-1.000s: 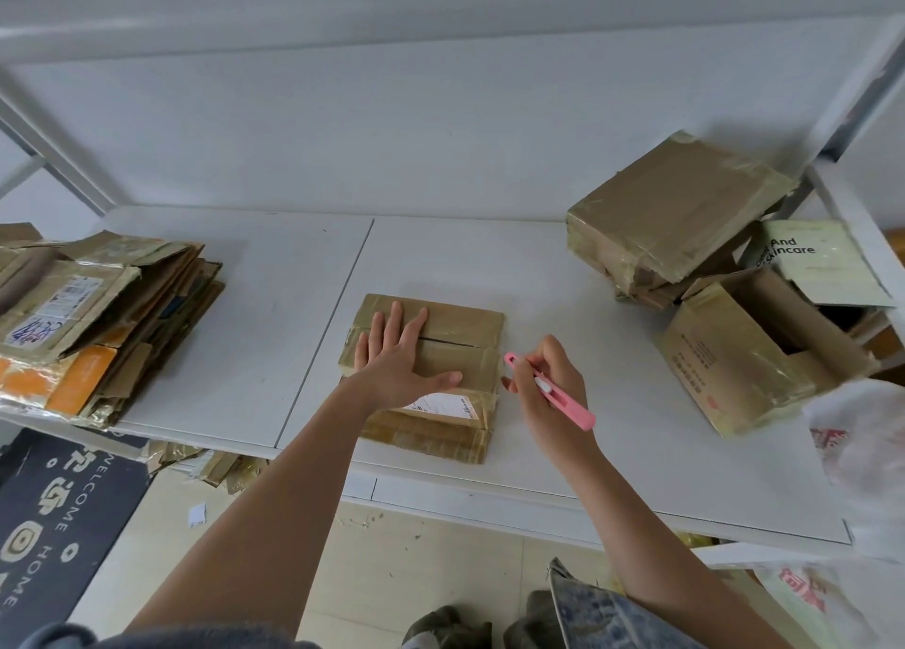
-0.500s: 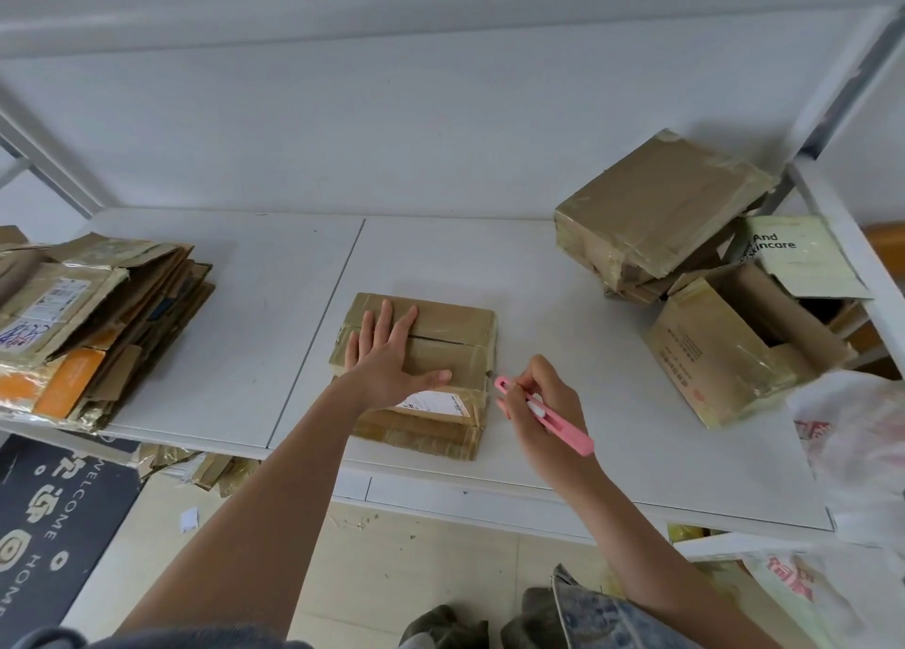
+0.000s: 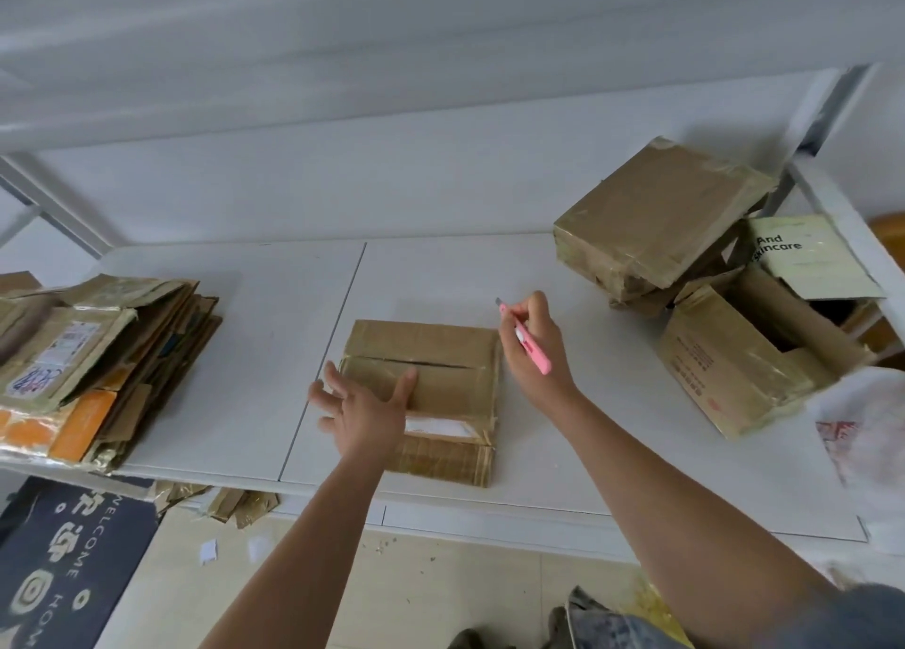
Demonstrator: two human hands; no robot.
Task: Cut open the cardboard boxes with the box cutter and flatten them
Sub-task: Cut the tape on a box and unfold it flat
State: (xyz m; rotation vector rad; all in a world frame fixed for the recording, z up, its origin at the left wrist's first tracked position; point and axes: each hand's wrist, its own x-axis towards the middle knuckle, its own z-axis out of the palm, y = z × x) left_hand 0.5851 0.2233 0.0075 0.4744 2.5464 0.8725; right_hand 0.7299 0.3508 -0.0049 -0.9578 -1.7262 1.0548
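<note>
Head camera first: I look down on the long white table (image 3: pixel 245 354), and the biggest shift since a second ago is on the flat brown taped cardboard box (image 3: pixel 440 349) lying at the middle of its front half. Half a second back my left palm lay flat on its top; now the left hand (image 3: pixel 365 413) has drawn off toward the near left corner, fingers spread and loose, the thumb (image 3: pixel 405 383) just over the box top, and I cannot tell whether it touches. That uncovers the dark slit along the top seam, which I judge means the tape there is already cut through.

My right hand (image 3: pixel 531 349) has gone from the box's near right corner up to its far right corner, fingers pinching the slim pink box cutter (image 3: pixel 526 340). I read that as lining up for the side tape, with flattening to come after.

The box's long side runs left to right across the table, and the slit runs the same way. The cutter's long axis slants from lower right to upper left, its small grey blade tip pointing up-left, away from me and clear of the cardboard.

A stack of flattened cartons (image 3: pixel 93 354) sits at the left end, uncut brown boxes (image 3: pixel 656 207) at the right.
</note>
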